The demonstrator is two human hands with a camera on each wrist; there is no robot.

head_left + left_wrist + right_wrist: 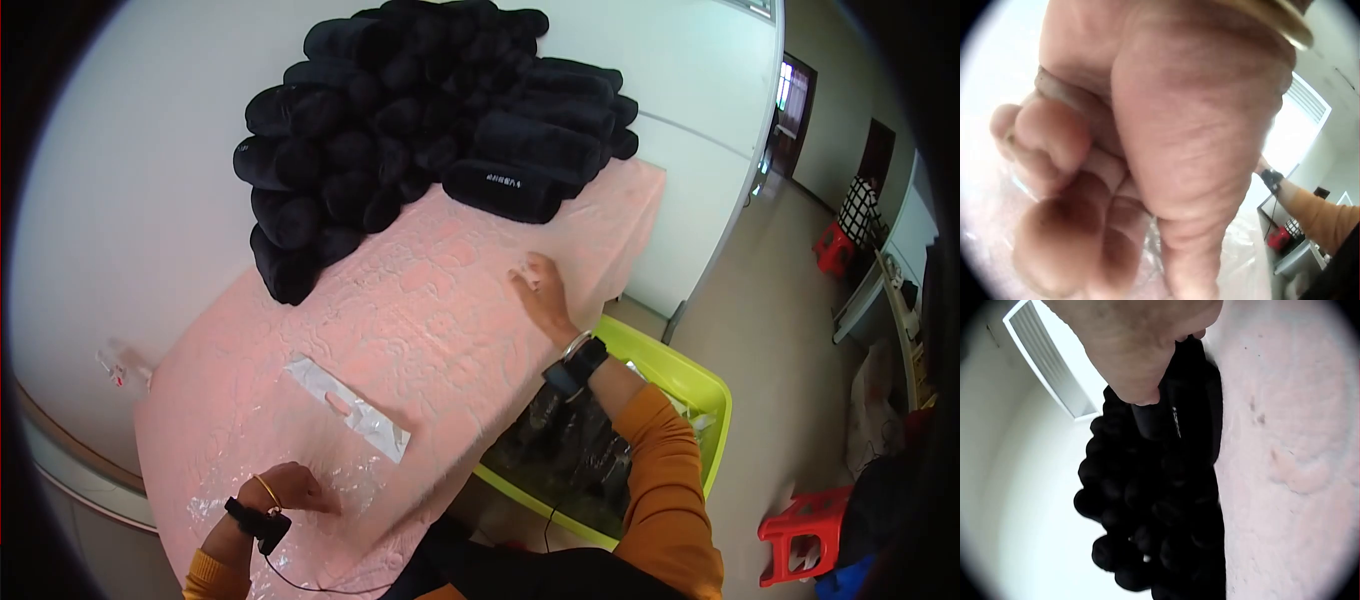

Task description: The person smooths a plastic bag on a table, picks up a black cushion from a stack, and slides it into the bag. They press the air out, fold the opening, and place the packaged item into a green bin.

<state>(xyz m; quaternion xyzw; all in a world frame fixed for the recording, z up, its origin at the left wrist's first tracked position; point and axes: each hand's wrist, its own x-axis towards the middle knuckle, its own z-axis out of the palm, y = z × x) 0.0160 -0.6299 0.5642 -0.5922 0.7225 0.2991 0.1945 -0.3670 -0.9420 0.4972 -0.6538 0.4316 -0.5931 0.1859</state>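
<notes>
My left hand (290, 490) sits at the near edge of the bench (450, 330), which is covered in a pink embossed cloth. Its fingers (1054, 144) are curled and pinch the crinkly clear plastic film (345, 490) lying on the cloth there. Just beyond that hand lies a flat clear plastic bag (348, 408) with a white strip, set at an angle.

My right hand (540, 290) reaches out across the bench, palm down with fingers extended, resting on the pink cloth and grasping nothing. It is close to the pile of black rolled pillows (430, 120) heaped at the far end against the white wall (110, 180); the nearest roll (505, 190) bears small white lettering and lies just ahead of my fingertips, apart from them.

Beside the bench on my right, a yellow-green bin (690, 385) holds dark things wrapped in plastic. 2 red stools (800, 535) stand on the floor further off.
</notes>
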